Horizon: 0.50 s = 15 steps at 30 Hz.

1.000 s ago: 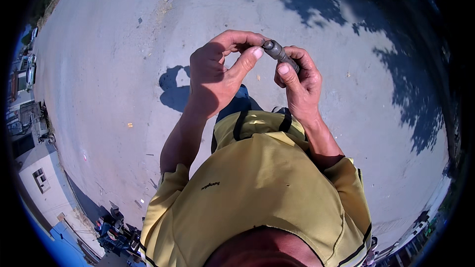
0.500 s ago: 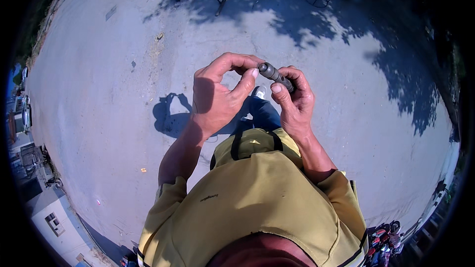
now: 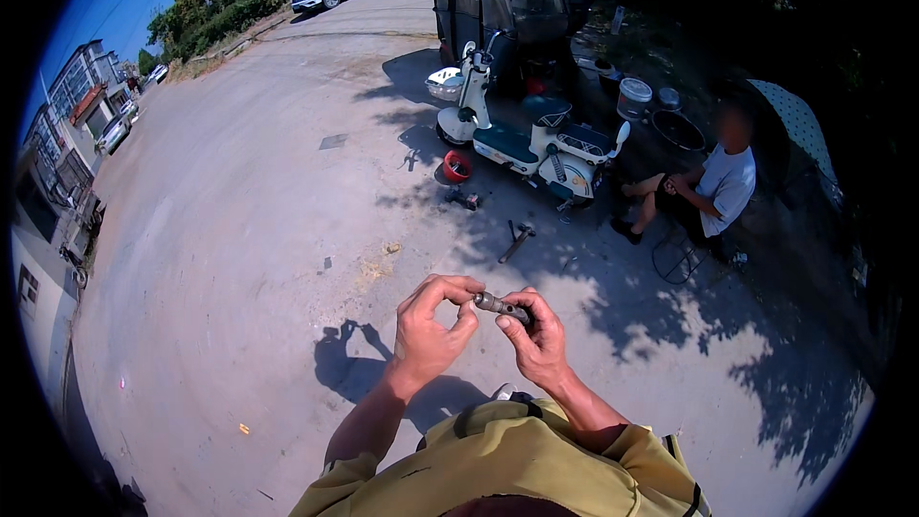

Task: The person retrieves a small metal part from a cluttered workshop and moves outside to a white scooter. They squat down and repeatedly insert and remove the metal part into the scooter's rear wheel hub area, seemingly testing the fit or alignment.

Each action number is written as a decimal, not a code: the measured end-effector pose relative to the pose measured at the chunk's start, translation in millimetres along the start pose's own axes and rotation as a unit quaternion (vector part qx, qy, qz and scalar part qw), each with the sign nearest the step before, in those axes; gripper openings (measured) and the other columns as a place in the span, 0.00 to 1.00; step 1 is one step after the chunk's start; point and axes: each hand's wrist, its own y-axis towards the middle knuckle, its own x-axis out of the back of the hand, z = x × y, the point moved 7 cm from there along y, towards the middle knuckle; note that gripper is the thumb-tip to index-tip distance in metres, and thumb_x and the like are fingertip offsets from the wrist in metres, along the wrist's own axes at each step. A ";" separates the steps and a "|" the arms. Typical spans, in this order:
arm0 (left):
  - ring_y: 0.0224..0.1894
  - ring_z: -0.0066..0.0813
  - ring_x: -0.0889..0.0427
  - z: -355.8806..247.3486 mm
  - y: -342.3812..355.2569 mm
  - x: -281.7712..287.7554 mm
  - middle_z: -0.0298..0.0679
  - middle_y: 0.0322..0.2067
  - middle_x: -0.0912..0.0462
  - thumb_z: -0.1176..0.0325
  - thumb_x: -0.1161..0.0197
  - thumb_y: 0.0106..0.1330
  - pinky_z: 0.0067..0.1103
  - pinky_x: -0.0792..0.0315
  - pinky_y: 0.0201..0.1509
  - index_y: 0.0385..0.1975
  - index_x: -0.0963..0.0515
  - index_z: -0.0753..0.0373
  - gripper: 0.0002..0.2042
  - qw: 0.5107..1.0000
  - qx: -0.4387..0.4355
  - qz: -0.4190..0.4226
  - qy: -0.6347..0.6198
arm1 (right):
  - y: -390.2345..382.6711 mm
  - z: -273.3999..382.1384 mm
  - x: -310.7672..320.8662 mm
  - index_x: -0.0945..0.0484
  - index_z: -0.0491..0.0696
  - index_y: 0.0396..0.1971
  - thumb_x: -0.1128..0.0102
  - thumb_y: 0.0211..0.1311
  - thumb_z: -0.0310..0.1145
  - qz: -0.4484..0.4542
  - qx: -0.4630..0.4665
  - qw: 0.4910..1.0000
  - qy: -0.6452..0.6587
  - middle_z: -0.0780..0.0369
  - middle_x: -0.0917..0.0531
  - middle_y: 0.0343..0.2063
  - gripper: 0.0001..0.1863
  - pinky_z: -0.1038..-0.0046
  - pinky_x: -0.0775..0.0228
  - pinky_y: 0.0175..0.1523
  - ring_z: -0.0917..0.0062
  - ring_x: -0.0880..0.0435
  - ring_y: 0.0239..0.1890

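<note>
We count two working hands, one metal part [image 3: 502,305], one scooter [image 3: 509,144], one red bowl [image 3: 457,167] and one seated person [image 3: 731,187]. The part, dark grey, stepped and cylindrical with a side hole, lies clamped in the right hand [image 3: 544,347]; the left hand's [image 3: 426,333] fingertips meet its end, their grip we cannot tell.

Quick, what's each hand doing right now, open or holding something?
Left hand: half-curled at one end of a dark metal cylinder; whether it grips cannot be told.
Right hand: closed, holding the dark metal cylinder.
</note>
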 end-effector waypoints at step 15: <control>0.42 0.32 0.18 130.6 101.5 -52.4 0.46 0.41 0.17 0.93 0.50 0.52 0.25 0.23 0.49 0.34 0.27 0.68 0.14 0.990 0.110 0.042 -0.080 | 125.3 -85.1 19.0 0.24 0.43 0.49 0.36 0.69 0.32 0.022 0.016 1.000 0.005 0.61 0.26 0.32 0.13 0.71 0.33 0.35 0.74 0.25 0.31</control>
